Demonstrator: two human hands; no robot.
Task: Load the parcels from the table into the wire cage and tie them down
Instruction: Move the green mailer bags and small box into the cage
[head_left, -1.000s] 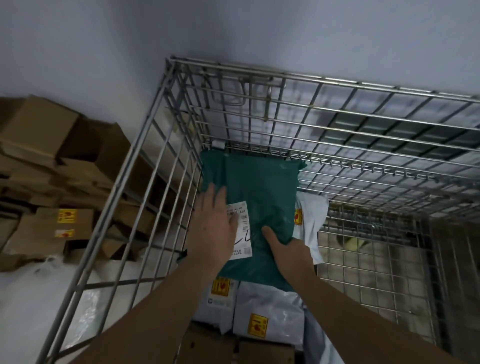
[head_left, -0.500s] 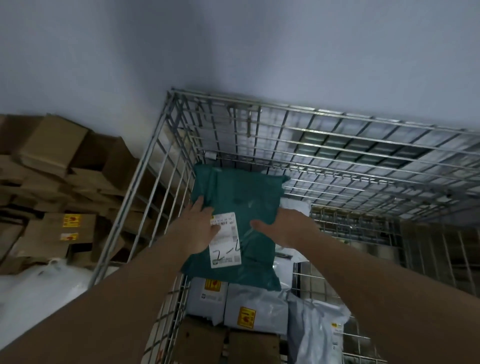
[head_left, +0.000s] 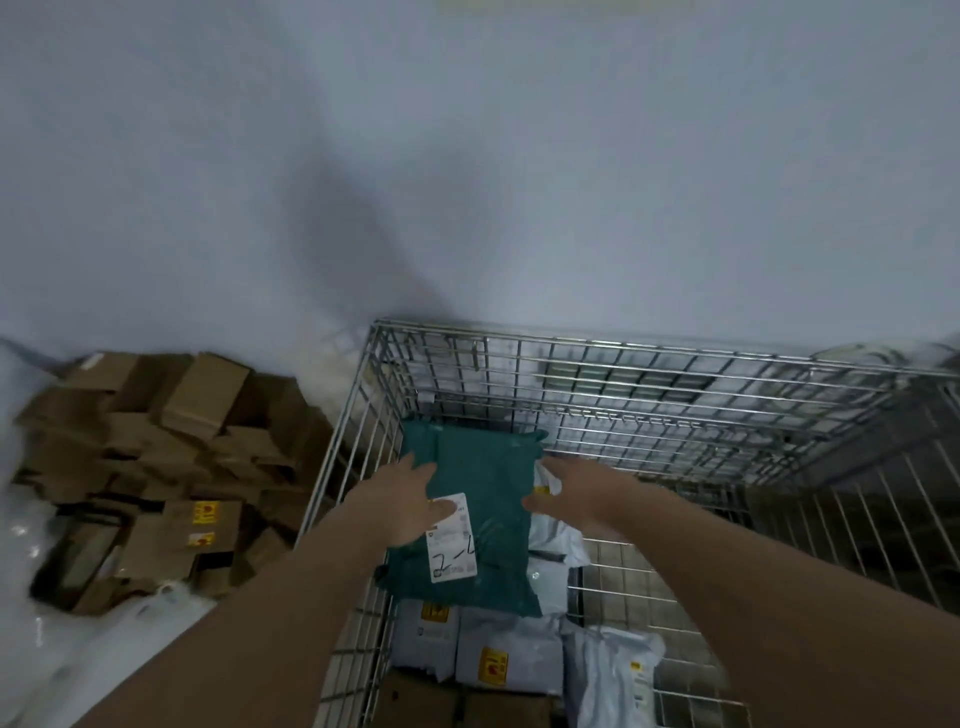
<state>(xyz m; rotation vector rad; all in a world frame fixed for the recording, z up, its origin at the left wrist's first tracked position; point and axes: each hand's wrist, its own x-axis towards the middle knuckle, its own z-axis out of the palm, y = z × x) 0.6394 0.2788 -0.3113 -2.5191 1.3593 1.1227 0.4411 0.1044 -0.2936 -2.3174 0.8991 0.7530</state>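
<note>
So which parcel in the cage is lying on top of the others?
The green parcel with the white label marked by hand; the pale grey parcels lie beneath and beside it.

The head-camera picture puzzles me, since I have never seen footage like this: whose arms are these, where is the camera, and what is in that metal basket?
There is no machine here. A person wears a camera on the head, looking forward and down, so the two bare arms are their own. The left hand and right hand reach into a wire cage against a pale wall. Both are open above a green parcel with a white label; whether they touch it is unclear, and neither grips it. Pale grey parcels lie beneath and beside it. Left of the cage sits a heap of cardboard boxes.
</note>
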